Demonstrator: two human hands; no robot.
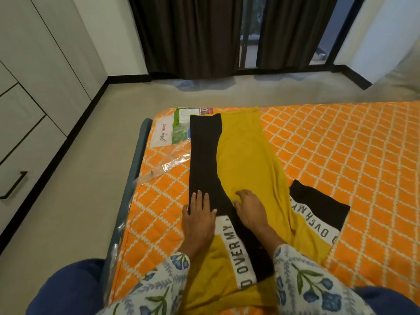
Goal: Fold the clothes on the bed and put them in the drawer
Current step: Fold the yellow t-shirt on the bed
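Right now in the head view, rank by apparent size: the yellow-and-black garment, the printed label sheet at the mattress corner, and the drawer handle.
1. Yellow-and-black garment, clearly largest.
2. Printed label sheet.
3. Drawer handle, smallest.

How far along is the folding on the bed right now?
Early. The yellow and black garment has one side folded inward. Both hands, left hand and right hand, press it flat on the bed. Further folds and the drawer, shut, remain.
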